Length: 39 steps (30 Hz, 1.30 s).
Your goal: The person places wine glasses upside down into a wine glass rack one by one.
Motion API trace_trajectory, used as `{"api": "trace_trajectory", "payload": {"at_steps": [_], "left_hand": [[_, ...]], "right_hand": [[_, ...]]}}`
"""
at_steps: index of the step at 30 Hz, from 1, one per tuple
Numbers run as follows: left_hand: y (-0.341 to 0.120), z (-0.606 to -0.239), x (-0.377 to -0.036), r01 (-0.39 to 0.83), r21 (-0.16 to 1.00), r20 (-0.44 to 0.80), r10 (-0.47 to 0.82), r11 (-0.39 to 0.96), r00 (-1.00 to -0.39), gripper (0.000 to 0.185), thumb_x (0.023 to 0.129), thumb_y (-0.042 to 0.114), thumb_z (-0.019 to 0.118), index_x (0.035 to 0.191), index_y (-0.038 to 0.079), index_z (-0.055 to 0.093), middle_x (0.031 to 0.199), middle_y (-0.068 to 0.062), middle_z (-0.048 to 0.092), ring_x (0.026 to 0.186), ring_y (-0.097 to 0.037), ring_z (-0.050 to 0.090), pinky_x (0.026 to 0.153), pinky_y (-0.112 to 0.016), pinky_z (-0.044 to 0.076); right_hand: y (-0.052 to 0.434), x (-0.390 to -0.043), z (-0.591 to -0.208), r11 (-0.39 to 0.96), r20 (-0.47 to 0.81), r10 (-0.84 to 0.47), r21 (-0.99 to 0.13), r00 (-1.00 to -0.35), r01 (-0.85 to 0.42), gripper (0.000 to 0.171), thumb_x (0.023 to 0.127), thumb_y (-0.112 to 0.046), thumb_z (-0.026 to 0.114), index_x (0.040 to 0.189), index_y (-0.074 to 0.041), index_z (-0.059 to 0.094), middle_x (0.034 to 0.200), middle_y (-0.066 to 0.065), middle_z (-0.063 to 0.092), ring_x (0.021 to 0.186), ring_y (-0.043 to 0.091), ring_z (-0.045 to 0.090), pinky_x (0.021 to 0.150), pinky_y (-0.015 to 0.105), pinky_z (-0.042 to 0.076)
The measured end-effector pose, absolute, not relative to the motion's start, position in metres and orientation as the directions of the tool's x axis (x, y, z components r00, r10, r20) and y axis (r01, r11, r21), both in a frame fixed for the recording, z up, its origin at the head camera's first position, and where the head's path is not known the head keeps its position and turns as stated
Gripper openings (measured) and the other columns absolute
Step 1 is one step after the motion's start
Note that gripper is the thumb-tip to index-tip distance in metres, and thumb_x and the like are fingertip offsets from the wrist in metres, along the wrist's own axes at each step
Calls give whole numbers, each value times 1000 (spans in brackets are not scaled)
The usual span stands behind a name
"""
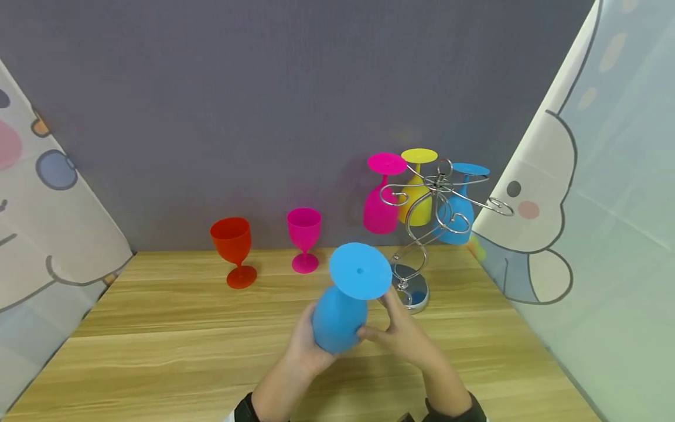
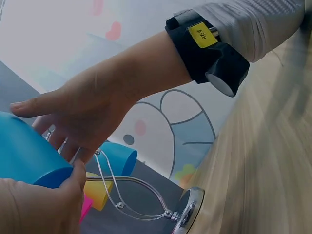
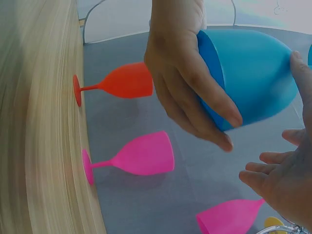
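Observation:
A blue plastic goblet (image 1: pixel 340 319) is held upside down above the table, its round foot tilted up. My left hand (image 1: pixel 307 349) grips the bowl near the rim, as the right wrist view also shows with the left hand (image 3: pixel 187 80) wrapped around it. The thumb of my right hand (image 1: pixel 403 337) touches the bowl, while its other fingers are spread apart from the goblet (image 3: pixel 253 75). Just beyond the right hand stands a metal spiral goblet rack (image 1: pixel 419 240). Hanging upside down from it are a pink goblet (image 1: pixel 381 211), a yellow goblet (image 1: pixel 416 205) and another blue goblet (image 1: pixel 456 217).
A red goblet (image 1: pixel 232 243) and a second pink goblet (image 1: pixel 304 231) stand upright toward the back of the wooden table (image 1: pixel 184 351). A grey panel (image 1: pixel 237 117) rises behind them. Printed cloth sheets (image 1: pixel 606 246) flank the table on both sides.

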State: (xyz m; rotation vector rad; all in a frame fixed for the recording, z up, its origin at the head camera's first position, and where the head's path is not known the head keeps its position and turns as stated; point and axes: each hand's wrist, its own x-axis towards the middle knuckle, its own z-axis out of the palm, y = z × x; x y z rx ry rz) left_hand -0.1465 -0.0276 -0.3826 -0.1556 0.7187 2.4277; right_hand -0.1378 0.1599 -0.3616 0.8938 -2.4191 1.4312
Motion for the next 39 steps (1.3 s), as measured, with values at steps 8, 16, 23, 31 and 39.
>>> {"api": "trace_trajectory", "payload": {"at_steps": [8, 16, 23, 31, 39], "left_hand": [[-25, -386, -146, -585, 459, -227, 548, -669, -805, 52, 102, 43, 29, 148, 22, 16, 143, -16, 24, 119, -30, 47, 107, -46, 40], [-24, -385, -150, -614, 432, -174, 607, -660, -775, 49, 102, 39, 31, 147, 26, 20, 144, -14, 28, 119, -29, 49, 105, -47, 42], [-24, -389, -149, -613, 441, -199, 595, -656, -779, 51, 102, 41, 30, 148, 25, 18, 146, -17, 27, 121, -31, 46, 105, -48, 41], [-24, -394, -147, -626, 468, -184, 624, -624, -760, 57, 102, 46, 30, 149, 19, 14, 139, -16, 36, 118, -29, 51, 109, -47, 38], [-19, -398, -146, -617, 524, -177, 633, -587, -754, 60, 101, 51, 29, 150, 19, 14, 134, -14, 44, 115, -26, 54, 99, -39, 46]], "right_hand": [[160, -136, -359, 319, 417, -450, -751, -790, -578, 109, 75, -14, 83, 156, -21, 10, 159, 16, 18, 144, 46, 18, 106, 71, 24], [156, -131, -357, 393, 357, -462, -739, -812, -548, 111, 72, -21, 86, 155, -16, 12, 158, 14, 23, 143, 42, 27, 107, 65, 31], [152, -129, -358, 413, 314, -468, -749, -826, -519, 104, 76, -22, 83, 154, -18, 14, 155, 12, 27, 140, 37, 32, 108, 59, 35], [152, -127, -362, 416, 289, -459, -766, -840, -491, 102, 77, -23, 82, 153, -16, 14, 153, 13, 31, 136, 35, 39, 107, 46, 42], [155, -129, -358, 435, 340, -477, -710, -810, -554, 104, 75, -23, 84, 153, -15, 15, 151, 13, 34, 134, 32, 43, 104, 51, 43]]}}
